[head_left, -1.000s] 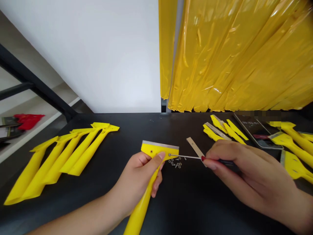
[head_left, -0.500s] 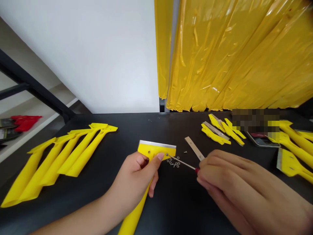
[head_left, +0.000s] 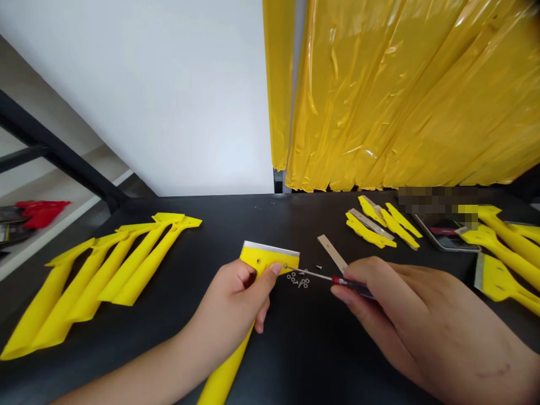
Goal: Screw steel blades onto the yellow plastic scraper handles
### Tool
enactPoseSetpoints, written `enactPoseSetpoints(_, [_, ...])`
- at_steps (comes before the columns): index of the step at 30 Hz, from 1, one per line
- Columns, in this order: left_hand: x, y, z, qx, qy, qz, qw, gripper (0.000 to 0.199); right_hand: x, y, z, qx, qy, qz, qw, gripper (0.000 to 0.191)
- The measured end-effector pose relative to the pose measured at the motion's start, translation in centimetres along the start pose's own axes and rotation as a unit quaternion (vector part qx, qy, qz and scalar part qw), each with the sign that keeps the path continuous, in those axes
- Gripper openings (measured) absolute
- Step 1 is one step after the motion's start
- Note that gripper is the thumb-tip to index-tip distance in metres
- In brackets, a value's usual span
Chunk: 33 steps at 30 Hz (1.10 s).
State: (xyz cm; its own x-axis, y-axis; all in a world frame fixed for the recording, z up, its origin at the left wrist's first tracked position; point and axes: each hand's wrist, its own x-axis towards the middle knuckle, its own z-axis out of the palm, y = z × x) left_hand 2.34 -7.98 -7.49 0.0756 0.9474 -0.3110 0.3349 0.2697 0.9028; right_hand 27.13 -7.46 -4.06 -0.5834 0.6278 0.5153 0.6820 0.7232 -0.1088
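Observation:
My left hand [head_left: 242, 298] is closed round the neck of a yellow scraper [head_left: 223, 371], its thumb on the scraper's flat head. A metal blade edge [head_left: 272, 249] runs along the top of that head. One bare hole shows at the left of the head, and a screw [head_left: 286, 266] sits at the right. The tip of a thin screwdriver [head_left: 337, 280] meets this screw. My right hand [head_left: 405, 315] grips its red and dark handle between thumb and fingers. Several small nuts and screws [head_left: 300, 279] lie just behind the screwdriver shaft, and a loose metal blade [head_left: 331, 252] is near my right fingers.
Several yellow scraper handles [head_left: 139, 259] lie in a row at the left. Yellow plates and blades [head_left: 379, 222] are piled at the back right. Beside them are a phone [head_left: 449, 236] and more scrapers [head_left: 498, 278]. A yellow plastic curtain [head_left: 400, 95] hangs behind the black table [head_left: 304, 349].
My right hand has turned and its fingers have shifted on the screwdriver, so more of the handle shows. The scraper head has turned slightly; the tip is still at the screw.

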Motion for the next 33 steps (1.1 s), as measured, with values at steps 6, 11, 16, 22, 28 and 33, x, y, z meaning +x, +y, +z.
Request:
enactPoseSetpoints(6, [0.12,0.22,-0.05,0.014,0.007,-0.002,1.0,0.067,0.01,0.04,0.13,-0.034,0.0,0.001,0.999,0.025])
enactPoseSetpoints(11, [0.27,0.16,-0.15,0.016,0.008,0.001,1.0,0.066,-0.09,0.06,0.16,-0.035,-0.009,-0.003,0.999,0.023])
enactPoseSetpoints(16, [0.48,-0.11,-0.28,0.015,0.005,0.0,1.0,0.066,0.1,0.14,0.21,-0.028,-0.018,0.0,0.999,0.022])
enactPoseSetpoints(22, [0.33,-0.04,-0.21,0.022,0.007,0.0,1.0,0.066,-0.05,0.16,0.28,-0.023,-0.03,0.001,0.999,0.026])
enactPoseSetpoints(28, [0.31,0.25,-0.06,0.016,0.009,-0.005,1.0,0.065,-0.03,0.18,0.26,-0.029,-0.022,0.004,0.999,0.029])
enactPoseSetpoints(33, [0.37,0.32,-0.18,0.004,0.008,-0.007,1.0,0.067,-0.05,0.11,0.34,-0.042,-0.016,0.011,0.999,0.031])
